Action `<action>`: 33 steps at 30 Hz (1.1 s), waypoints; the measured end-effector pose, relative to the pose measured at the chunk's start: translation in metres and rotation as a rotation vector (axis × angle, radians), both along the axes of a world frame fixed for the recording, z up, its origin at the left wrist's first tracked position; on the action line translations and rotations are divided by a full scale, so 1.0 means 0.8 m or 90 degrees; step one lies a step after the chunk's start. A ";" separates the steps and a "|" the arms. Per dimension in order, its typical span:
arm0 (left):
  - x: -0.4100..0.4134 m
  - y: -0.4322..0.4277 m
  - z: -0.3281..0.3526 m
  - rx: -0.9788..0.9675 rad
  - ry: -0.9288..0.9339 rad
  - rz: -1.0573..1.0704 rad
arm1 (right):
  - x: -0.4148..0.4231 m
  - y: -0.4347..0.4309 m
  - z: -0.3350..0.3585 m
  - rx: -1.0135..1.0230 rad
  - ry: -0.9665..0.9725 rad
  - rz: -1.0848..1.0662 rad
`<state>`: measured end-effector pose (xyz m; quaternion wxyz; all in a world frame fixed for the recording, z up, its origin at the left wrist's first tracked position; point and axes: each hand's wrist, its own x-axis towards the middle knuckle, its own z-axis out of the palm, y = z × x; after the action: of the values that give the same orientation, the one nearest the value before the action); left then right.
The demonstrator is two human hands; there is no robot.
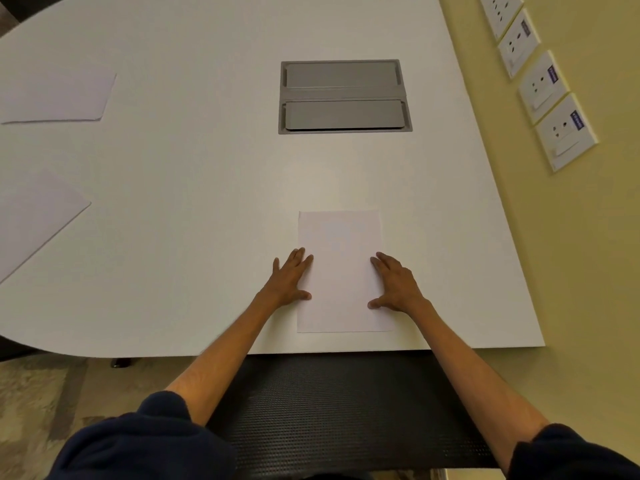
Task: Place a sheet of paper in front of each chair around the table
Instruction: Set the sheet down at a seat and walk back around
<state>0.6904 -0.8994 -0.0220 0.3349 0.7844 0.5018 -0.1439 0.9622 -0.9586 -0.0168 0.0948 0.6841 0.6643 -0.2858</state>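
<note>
A white sheet of paper (341, 268) lies flat on the white table (194, 174), close to the near edge and above the black mesh chair back (332, 410). My left hand (291, 278) rests flat on the sheet's left edge, fingers spread. My right hand (394, 284) lies flat on its right edge, fingers apart. Neither hand grips the paper. Two more sheets lie at the left: one (59, 95) further back, one (34, 220) nearer and partly cut off by the frame.
A grey metal cable hatch (344, 97) is set into the table beyond the sheet. A yellow wall with several white socket plates (564, 133) runs along the right. Patterned carpet (38, 403) shows at the lower left.
</note>
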 end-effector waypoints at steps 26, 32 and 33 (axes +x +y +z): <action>0.005 -0.005 0.007 -0.015 -0.067 0.088 | 0.002 0.011 -0.003 -0.014 0.014 -0.012; -0.004 -0.018 0.024 0.055 -0.145 0.156 | -0.006 0.012 0.009 0.109 0.055 -0.083; -0.007 -0.022 0.029 0.067 -0.155 0.182 | -0.012 0.014 0.013 0.138 0.068 -0.089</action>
<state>0.6850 -0.9171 0.0011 0.3686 0.7332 0.5707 0.0277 0.9522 -0.9471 -0.0065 -0.0356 0.7188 0.6460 -0.2543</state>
